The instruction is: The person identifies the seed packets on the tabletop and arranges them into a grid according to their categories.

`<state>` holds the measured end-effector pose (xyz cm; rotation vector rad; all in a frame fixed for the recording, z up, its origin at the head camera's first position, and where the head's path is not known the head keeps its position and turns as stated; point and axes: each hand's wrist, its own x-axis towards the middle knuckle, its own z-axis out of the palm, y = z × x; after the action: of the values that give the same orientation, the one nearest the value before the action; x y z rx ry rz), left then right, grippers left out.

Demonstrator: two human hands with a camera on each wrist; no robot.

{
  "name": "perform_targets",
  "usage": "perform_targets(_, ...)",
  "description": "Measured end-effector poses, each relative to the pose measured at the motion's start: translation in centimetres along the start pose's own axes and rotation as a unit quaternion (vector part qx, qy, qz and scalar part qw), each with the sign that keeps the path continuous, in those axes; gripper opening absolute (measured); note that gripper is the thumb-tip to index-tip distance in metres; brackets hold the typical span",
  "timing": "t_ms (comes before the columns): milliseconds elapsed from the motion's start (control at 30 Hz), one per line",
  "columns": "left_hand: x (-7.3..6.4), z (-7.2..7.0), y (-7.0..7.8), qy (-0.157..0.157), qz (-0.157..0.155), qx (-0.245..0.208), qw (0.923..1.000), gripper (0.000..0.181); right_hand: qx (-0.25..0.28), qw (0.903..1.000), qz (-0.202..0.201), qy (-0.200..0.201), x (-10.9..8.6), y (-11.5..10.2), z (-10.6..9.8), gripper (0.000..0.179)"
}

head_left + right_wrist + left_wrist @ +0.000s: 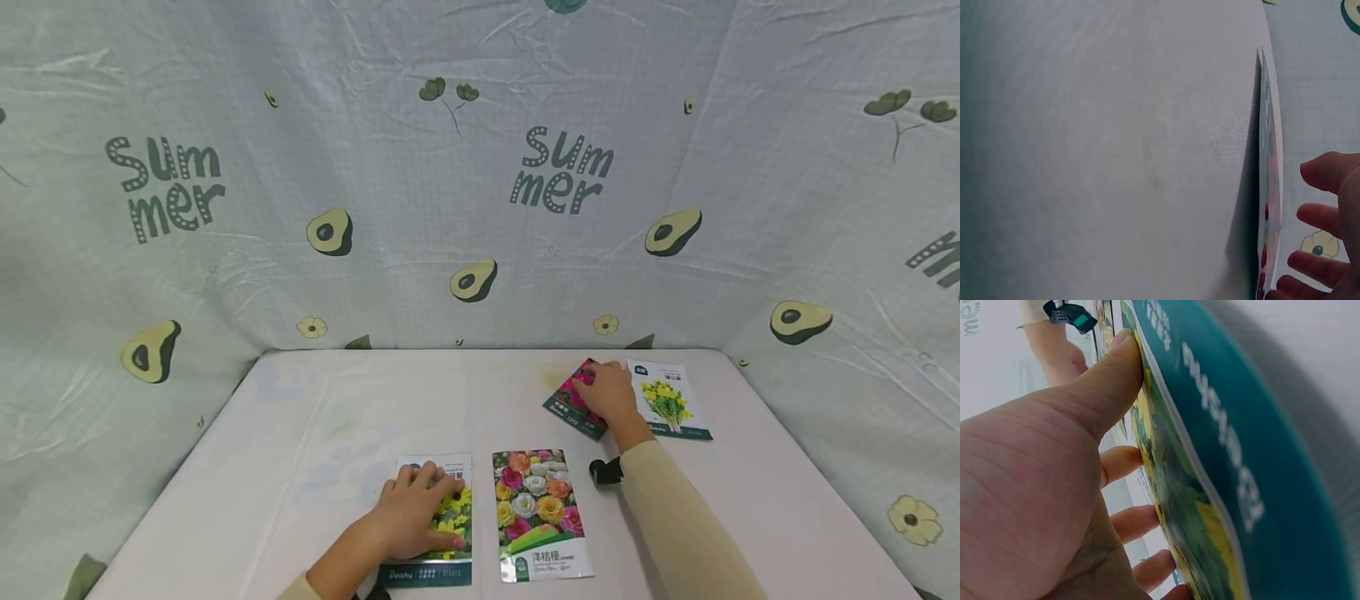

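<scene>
My left hand [411, 510] rests spread over a seed packet with yellow flowers [453, 525] and a dark green bottom band, at the table's front. In the left wrist view, the thumb [1113, 375] and fingertips touch that packet's printed face. Farther back and to the right, my right hand [611, 392] is over a tilted seed packet with magenta flowers [573, 400], covering part of it. The right wrist view shows this packet [1270, 187] nearly edge-on, one side raised off the table, with the fingers loosely apart beside it.
Between the hands lies a packet with mixed colourful blooms [536, 508]. A white packet with a yellow-flowered plant [663, 400] lies right of my right hand. The pale table [315, 433] meets a hanging cloth printed with avocados [472, 281]. A black wrist device [606, 472] sits by the right sleeve.
</scene>
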<state>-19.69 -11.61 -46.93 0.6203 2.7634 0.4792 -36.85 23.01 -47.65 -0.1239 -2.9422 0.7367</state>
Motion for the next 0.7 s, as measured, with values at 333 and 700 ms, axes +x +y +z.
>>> perform_targets(333,0.11,0.19,-0.19,0.002,0.001,0.005,1.0,0.074,-0.031,0.9994,0.009,-0.013,0.32,0.15,0.78,0.06)
perform_targets(700,0.34,0.62,-0.65,0.009,0.013,0.013,0.9998,0.074,-0.066,0.9965,0.023,-0.045,0.5,-0.18,0.88,0.07)
